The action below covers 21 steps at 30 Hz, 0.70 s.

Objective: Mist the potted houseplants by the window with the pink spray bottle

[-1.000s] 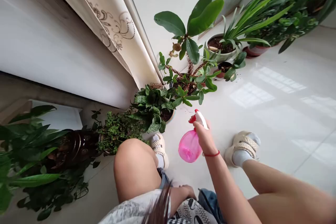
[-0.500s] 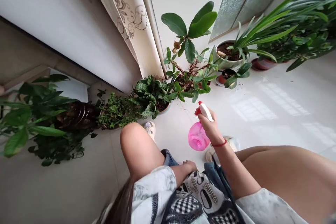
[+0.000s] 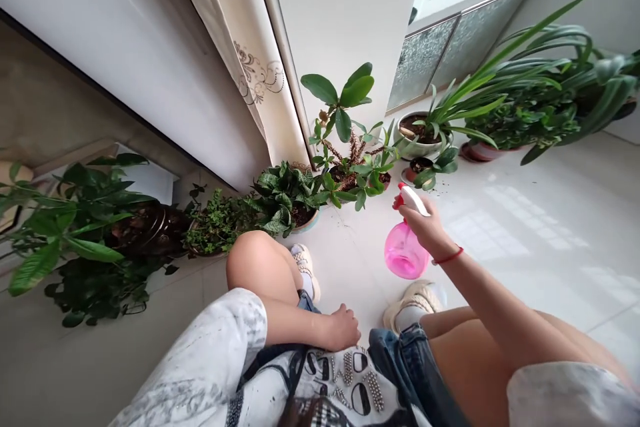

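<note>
My right hand (image 3: 427, 227) grips a pink spray bottle (image 3: 403, 252) with a white and red trigger head, held out in front of me. Its nozzle points left toward a thorny plant (image 3: 350, 167) with green leaves. My left hand (image 3: 343, 327) rests curled in a loose fist on my lap, with nothing visible in it. I am squatting, with both knees up and my sandalled feet (image 3: 415, 300) on the pale tiled floor (image 3: 525, 240).
Potted plants line the wall: a broad-leaved one (image 3: 285, 197), a small-leaved one (image 3: 217, 223), a dark pot with big leaves (image 3: 95, 227) at left, and long-leaved plants (image 3: 500, 100) at right. A curtain (image 3: 250, 73) hangs behind them.
My right hand has carried the spray bottle to the right and a little outward. The view has lifted and pulled back. My left hand has stayed on my lap.
</note>
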Each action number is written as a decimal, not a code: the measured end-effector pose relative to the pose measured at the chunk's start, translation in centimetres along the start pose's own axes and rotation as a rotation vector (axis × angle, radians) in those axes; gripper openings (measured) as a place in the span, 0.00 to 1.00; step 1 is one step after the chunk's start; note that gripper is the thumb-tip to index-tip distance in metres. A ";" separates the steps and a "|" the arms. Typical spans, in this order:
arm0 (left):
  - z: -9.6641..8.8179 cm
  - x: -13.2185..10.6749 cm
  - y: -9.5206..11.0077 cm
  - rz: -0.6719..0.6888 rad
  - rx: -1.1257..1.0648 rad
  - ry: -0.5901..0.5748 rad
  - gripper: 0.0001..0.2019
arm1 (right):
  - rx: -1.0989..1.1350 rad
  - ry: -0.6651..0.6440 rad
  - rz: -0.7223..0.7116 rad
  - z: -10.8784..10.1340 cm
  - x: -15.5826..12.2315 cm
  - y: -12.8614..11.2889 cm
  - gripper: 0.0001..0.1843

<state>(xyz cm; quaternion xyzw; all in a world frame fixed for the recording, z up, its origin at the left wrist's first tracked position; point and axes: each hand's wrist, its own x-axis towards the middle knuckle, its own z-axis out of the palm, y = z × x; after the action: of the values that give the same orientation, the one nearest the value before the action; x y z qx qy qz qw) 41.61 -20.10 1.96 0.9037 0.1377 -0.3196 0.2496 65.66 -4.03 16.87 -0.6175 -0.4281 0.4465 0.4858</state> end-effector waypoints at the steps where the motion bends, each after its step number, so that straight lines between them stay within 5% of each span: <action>1: -0.5 -0.3 -0.7 0.012 0.046 0.002 0.15 | -0.013 -0.003 0.005 -0.3 0.2 -0.3 0.12; 7: -2.6 2.2 -2.2 -0.090 0.272 -0.083 0.18 | 0.000 -0.045 0.089 -0.4 1.6 -0.8 0.13; 12: -3.0 3.3 -1.7 0.175 0.115 -0.036 0.17 | 0.002 0.027 0.187 -0.8 3.0 0.3 0.12; 21: -4.4 4.6 -2.9 0.076 0.209 -0.170 0.21 | -0.022 0.043 0.167 -0.8 4.1 1.0 0.10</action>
<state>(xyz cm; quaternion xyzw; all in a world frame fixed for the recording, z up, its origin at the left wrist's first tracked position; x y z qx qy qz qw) 46.16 -14.90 0.92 0.8990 0.0480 -0.3978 0.1769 67.51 -0.44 15.46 -0.6660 -0.3694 0.4672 0.4491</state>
